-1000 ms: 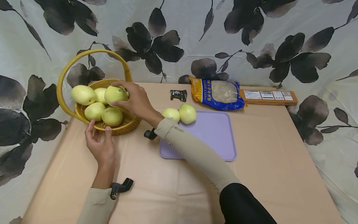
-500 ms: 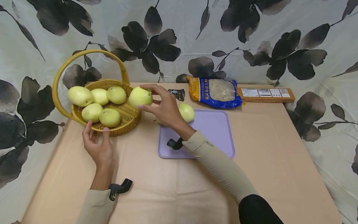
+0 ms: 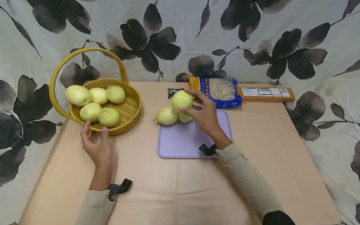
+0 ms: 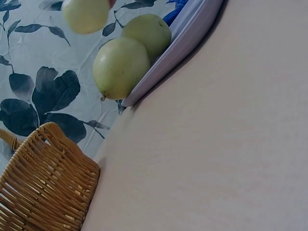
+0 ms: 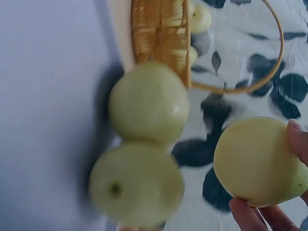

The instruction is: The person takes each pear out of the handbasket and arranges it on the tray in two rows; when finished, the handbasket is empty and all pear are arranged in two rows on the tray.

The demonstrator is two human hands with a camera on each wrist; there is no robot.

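Raised above the lilac tray [image 3: 182, 145] is a yellow-green pear [image 3: 181, 99], held between the thumb and fingers of my right hand [image 3: 206, 115]. The same pear [image 5: 260, 161] appears in the right wrist view, apart from the others. Two pears [image 3: 167, 116] lie side by side at the tray's far left corner; the held one partly covers the second. My left hand [image 3: 97, 151] touches the near wall of the yellow wicker basket [image 3: 132, 114], thumb and index finger spread. Inside the basket sit several pears [image 3: 108, 117]. The left wrist view leaves out the left hand.
Behind the tray lie a small black wrapped packet [image 3: 173, 92], a blue and yellow pasta bag [image 3: 223, 90] and a flat brown box [image 3: 265, 93]. The basket's tall handle [image 3: 53, 84] arches over its left side. A flower-print cloth [image 3: 253, 18] hangs at the back.
My right hand has lifted a pear out of the basket and carried it right, over the pears on the tray. The left hand stays at the basket.
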